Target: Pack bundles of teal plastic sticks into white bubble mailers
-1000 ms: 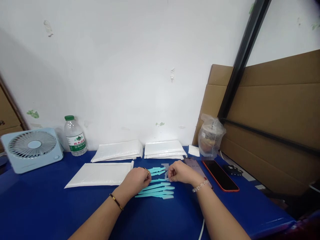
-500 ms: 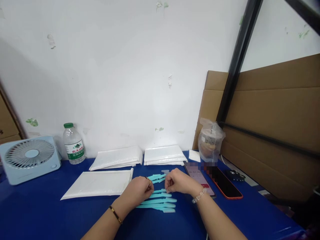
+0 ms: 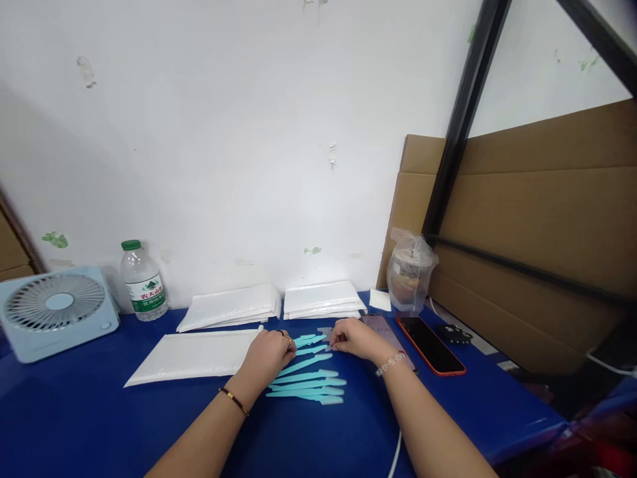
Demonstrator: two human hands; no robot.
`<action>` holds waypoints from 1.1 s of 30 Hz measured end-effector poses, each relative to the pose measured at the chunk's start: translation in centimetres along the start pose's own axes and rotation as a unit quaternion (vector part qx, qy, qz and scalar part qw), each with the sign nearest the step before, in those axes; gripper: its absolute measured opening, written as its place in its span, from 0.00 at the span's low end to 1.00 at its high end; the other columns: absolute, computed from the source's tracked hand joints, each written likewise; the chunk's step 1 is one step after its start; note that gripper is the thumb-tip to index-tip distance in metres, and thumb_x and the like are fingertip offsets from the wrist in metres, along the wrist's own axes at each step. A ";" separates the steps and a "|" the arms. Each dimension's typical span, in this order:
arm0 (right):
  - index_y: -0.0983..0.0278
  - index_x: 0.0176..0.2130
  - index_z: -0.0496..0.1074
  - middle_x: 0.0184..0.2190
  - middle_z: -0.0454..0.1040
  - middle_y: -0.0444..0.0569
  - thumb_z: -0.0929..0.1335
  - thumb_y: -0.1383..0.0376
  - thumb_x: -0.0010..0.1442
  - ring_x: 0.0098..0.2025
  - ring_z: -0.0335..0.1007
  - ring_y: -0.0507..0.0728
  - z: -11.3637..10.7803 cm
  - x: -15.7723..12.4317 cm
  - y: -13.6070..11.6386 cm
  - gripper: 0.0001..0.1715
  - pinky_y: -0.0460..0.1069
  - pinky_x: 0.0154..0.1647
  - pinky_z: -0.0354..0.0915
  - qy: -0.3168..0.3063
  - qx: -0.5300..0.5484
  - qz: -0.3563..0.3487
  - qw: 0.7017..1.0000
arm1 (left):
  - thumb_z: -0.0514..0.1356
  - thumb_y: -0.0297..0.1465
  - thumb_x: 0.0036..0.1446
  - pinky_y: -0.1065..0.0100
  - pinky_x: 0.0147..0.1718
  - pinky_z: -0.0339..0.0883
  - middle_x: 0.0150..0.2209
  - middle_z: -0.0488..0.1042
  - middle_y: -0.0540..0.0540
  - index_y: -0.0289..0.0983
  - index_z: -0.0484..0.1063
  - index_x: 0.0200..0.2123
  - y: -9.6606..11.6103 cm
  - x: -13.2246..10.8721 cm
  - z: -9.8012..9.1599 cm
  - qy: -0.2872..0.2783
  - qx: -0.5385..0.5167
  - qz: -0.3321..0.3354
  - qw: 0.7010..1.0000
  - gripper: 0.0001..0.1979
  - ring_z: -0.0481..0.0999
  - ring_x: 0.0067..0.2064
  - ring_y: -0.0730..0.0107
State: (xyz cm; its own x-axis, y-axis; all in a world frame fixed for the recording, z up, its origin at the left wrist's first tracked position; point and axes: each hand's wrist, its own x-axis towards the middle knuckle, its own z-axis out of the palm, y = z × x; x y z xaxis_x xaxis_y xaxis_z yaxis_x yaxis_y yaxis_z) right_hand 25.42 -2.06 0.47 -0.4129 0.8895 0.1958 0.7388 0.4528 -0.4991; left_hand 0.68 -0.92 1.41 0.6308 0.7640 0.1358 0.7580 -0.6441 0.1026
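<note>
In the head view, a row of turquoise sticks (image 3: 308,384) is lying on the blue table (image 3: 308,441) between the person's two hands, fanning out with the flat, wider ends pointing right. The left hand (image 3: 270,354) is curling over the left ends of the upper sticks; its fingertips are bending out of sight, so I cannot tell whether they are pinching a stick or only resting there. The right hand (image 3: 354,338) is drawing its thumb and fingers close together just beside small clear plastic pieces (image 3: 324,330) at the sticks' right ends; I cannot tell whether it is gripping one.

A long white packet (image 3: 199,357) is lying flat to the left of the left hand. Behind it, two piles of white packets, a left pile (image 3: 229,307) and a right pile (image 3: 324,299), are lying near the wall; their outsides are hiding whatever they are holding. A clear bottle (image 3: 144,285) is standing at the left with its green cap on, its label covering part of the inside. At the right, a clear plastic bag (image 3: 428,265) is wrapping a lidded cup (image 3: 409,272), and something brown is showing in the cup's lower part.
</note>
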 end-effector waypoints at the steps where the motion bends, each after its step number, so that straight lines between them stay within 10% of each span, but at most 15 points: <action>1: 0.65 0.29 0.78 0.29 0.77 0.47 0.70 0.73 0.49 0.31 0.71 0.53 0.0 0.0 0.0 0.07 0.44 0.32 0.63 0.004 0.002 0.003 1.000 | 0.54 0.29 0.55 0.67 0.37 0.60 0.34 0.76 0.47 0.40 0.76 0.30 0.0 0.0 0.0 0.002 -0.002 0.002 1.000 0.10 0.73 0.37 0.67; 13: 0.64 0.30 0.79 0.27 0.77 0.46 0.72 0.67 0.49 0.30 0.72 0.53 0.5 0.1 -1.0 0.04 0.43 0.29 0.63 -0.056 0.057 -0.001 0.997 | 0.55 0.30 0.54 0.69 0.37 0.61 0.35 0.76 0.49 0.40 0.76 0.31 0.4 -0.1 0.5 -0.027 -0.092 0.006 0.995 0.09 0.73 0.37 0.68; 19: 0.64 0.32 0.77 0.31 0.74 0.48 0.69 0.72 0.51 0.31 0.69 0.53 0.0 0.3 0.3 0.06 0.45 0.32 0.62 0.078 -0.026 0.043 0.996 | 0.57 0.35 0.55 0.66 0.44 0.60 0.43 0.74 0.47 0.41 0.73 0.41 -0.4 -0.1 0.2 0.047 -0.063 -0.028 0.996 0.12 0.71 0.46 0.63; 33: 0.65 0.31 0.76 0.29 0.75 0.48 0.65 0.71 0.53 0.30 0.69 0.53 -0.4 -0.2 0.7 0.09 0.45 0.32 0.61 0.016 -0.033 0.060 0.998 | 0.50 0.29 0.58 0.64 0.40 0.57 0.33 0.76 0.47 0.38 0.73 0.29 -0.2 -0.2 0.1 0.035 -0.032 -0.032 0.998 0.12 0.72 0.37 0.66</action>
State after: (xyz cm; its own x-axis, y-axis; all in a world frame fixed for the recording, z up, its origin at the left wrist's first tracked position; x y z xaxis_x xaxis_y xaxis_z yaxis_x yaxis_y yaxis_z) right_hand 26.26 -1.90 0.40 -0.3038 0.9383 0.1654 0.8157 0.3459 -0.4636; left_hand 0.42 -1.00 1.27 0.5667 0.8004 0.1952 0.7829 -0.5970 0.1749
